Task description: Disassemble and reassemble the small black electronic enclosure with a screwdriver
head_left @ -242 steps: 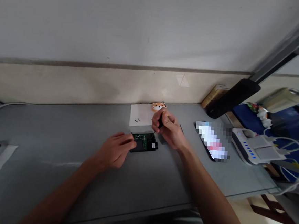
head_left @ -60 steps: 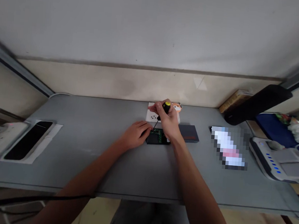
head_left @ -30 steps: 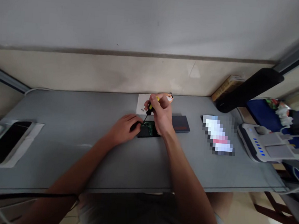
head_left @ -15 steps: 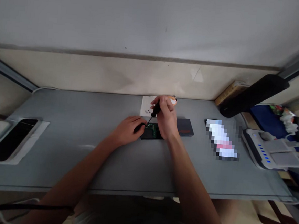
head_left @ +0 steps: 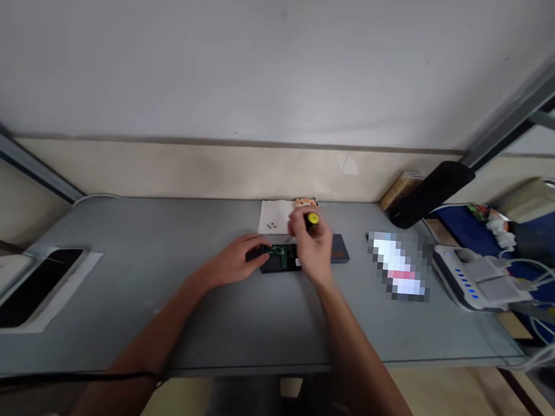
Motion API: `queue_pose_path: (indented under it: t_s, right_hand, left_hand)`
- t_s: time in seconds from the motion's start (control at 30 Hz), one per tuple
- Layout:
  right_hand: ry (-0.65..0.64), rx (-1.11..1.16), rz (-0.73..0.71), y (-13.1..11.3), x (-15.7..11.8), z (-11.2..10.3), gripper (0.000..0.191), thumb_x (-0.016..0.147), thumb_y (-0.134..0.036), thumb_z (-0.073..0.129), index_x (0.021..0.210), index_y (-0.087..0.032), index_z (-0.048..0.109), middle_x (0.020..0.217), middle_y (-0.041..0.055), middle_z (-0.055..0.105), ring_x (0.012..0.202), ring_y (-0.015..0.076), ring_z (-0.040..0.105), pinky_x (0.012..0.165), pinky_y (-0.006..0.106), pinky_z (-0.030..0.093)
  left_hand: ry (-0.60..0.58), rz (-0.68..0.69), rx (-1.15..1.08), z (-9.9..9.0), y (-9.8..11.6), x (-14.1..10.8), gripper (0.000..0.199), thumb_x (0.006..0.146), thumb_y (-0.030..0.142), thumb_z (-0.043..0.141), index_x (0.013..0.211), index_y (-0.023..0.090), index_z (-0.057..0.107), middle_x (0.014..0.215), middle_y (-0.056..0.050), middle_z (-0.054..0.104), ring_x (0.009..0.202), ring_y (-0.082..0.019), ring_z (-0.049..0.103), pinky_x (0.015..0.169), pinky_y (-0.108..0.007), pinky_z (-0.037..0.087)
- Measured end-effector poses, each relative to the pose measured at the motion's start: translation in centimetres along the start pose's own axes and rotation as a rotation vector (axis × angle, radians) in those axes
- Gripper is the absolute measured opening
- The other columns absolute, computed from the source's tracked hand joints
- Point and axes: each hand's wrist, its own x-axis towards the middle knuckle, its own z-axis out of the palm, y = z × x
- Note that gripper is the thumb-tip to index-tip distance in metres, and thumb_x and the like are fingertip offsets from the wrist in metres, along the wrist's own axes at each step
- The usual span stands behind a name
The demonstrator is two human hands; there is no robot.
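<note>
A flat black device [head_left: 279,273] lies on the table with its green circuit board [head_left: 283,253] exposed. My left hand [head_left: 235,260] grips the left end of this device, thumb at the near side and fingers at the far side. In my closed right hand [head_left: 317,248] is a screwdriver [head_left: 312,219], its yellow handle end pointing up toward me. The screwdriver's lower part is mostly hidden by the fingers, and I cannot tell whether its tip touches anything. This hand hovers over the device's right end. Several small dark screws [head_left: 271,225] lie on a white paper [head_left: 272,211] behind the device.
A dark grey box [head_left: 340,248] sits right of the device. Farther right are a blurred-out phone [head_left: 397,269], a power strip [head_left: 468,281] and a black cylinder [head_left: 430,194]. Another phone [head_left: 35,288] lies at left. An orange-and-white item [head_left: 307,202] rests behind my right hand.
My right hand has tilted the screwdriver, whose tip was by my left fingers, so the yellow end now faces me. My left hand stays on the device. The camera view has shifted.
</note>
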Motion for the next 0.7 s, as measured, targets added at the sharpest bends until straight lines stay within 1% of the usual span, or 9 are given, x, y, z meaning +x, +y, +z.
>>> queue_pose_path:
  t_s: [0.07,0.1,0.2,0.27,0.33,0.4,0.5,0.6,0.7]
  right_hand:
    - [0.020,-0.201,-0.072,-1.3,-0.9,-2.4,0.027,0.096,-0.046,0.061,0.080,-0.024,0.059,0.073,-0.0008,0.059,0.066,0.0141,0.055,0.063,0.029,0.046]
    - [-0.019,-0.324,-0.116,-1.8,-1.3,-3.8,0.025,0.096,-0.042,0.062,0.079,-0.024,0.060,0.074,0.0003,0.061,0.068,0.0150,0.058,0.066,0.030,0.048]
    - [-0.285,-0.793,-0.061,-2.1,-2.0,-8.3,0.012,0.092,-0.035,0.068,0.097,-0.025,0.073,0.102,0.0063,0.072,0.083,0.0204,0.070,0.077,0.034,0.055]
    - [-0.455,-1.086,0.046,-1.7,-2.0,-10.5,0.037,0.086,-0.035,0.075,0.121,-0.029,0.071,0.135,0.0094,0.066,0.080,0.0225,0.073,0.074,0.038,0.058]
    - [-0.569,-1.264,0.120,-1.5,-1.8,-11.9,0.054,0.083,-0.035,0.078,0.135,-0.031,0.065,0.153,0.0099,0.055,0.082,0.0249,0.075,0.075,0.041,0.060]
    - [-0.637,-1.346,0.155,-1.5,-1.4,-12.6,0.058,0.085,-0.032,0.075,0.141,-0.032,0.061,0.157,0.0097,0.052,0.089,0.0275,0.077,0.080,0.043,0.061]
    - [-0.693,-1.373,0.185,-2.2,-0.3,-12.9,0.052,0.088,-0.027,0.071,0.140,-0.029,0.064,0.150,0.0100,0.059,0.101,0.0304,0.075,0.087,0.042,0.059]
    - [-0.784,-1.277,0.230,-3.0,1.6,-12.7,0.046,0.086,-0.026,0.072,0.132,-0.026,0.070,0.137,0.0099,0.068,0.111,0.0308,0.072,0.094,0.040,0.056]
    - [-0.852,-1.176,0.323,-3.5,3.4,-11.9,0.044,0.086,-0.036,0.074,0.128,-0.025,0.073,0.129,0.0095,0.073,0.116,0.0314,0.070,0.098,0.040,0.054]
  left_hand:
    - [-0.011,-0.026,0.007,-0.1,0.2,-0.2,0.025,0.099,0.037,0.052,0.112,0.023,0.067,0.107,-0.007,0.072,0.097,-0.023,0.067,0.089,-0.039,0.056]
    - [-0.020,-0.040,0.014,-0.2,0.3,-0.3,0.026,0.099,0.039,0.052,0.114,0.023,0.067,0.110,-0.007,0.071,0.101,-0.024,0.067,0.093,-0.041,0.055]
    - [-0.074,-0.085,0.029,-0.3,0.2,-0.8,0.040,0.096,0.046,0.060,0.130,0.025,0.063,0.127,-0.010,0.066,0.120,-0.029,0.061,0.107,-0.046,0.049]
    - [-0.118,-0.121,0.022,-0.4,0.0,-1.1,0.061,0.089,0.051,0.069,0.143,0.027,0.055,0.139,-0.012,0.059,0.131,-0.032,0.056,0.112,-0.048,0.045]
    - [-0.150,-0.148,0.016,-0.4,-0.2,-1.2,0.078,0.081,0.052,0.078,0.150,0.029,0.048,0.146,-0.013,0.053,0.137,-0.034,0.051,0.115,-0.051,0.042]
    - [-0.153,-0.160,0.009,-0.4,-0.4,-1.2,0.083,0.077,0.049,0.083,0.150,0.030,0.048,0.149,-0.012,0.052,0.138,-0.035,0.050,0.116,-0.051,0.042]
    - [-0.126,-0.167,-0.018,-0.3,-0.7,-1.0,0.077,0.076,0.044,0.084,0.144,0.027,0.054,0.144,-0.012,0.057,0.134,-0.034,0.054,0.112,-0.048,0.046]
    - [-0.082,-0.166,-0.056,-0.2,-0.8,-0.7,0.074,0.073,0.042,0.085,0.140,0.026,0.058,0.137,-0.010,0.063,0.124,-0.032,0.061,0.104,-0.045,0.052]
    - [-0.058,-0.150,-0.098,-0.1,-0.7,-0.6,0.074,0.072,0.040,0.085,0.139,0.026,0.059,0.135,-0.009,0.066,0.114,-0.030,0.065,0.098,-0.044,0.054]
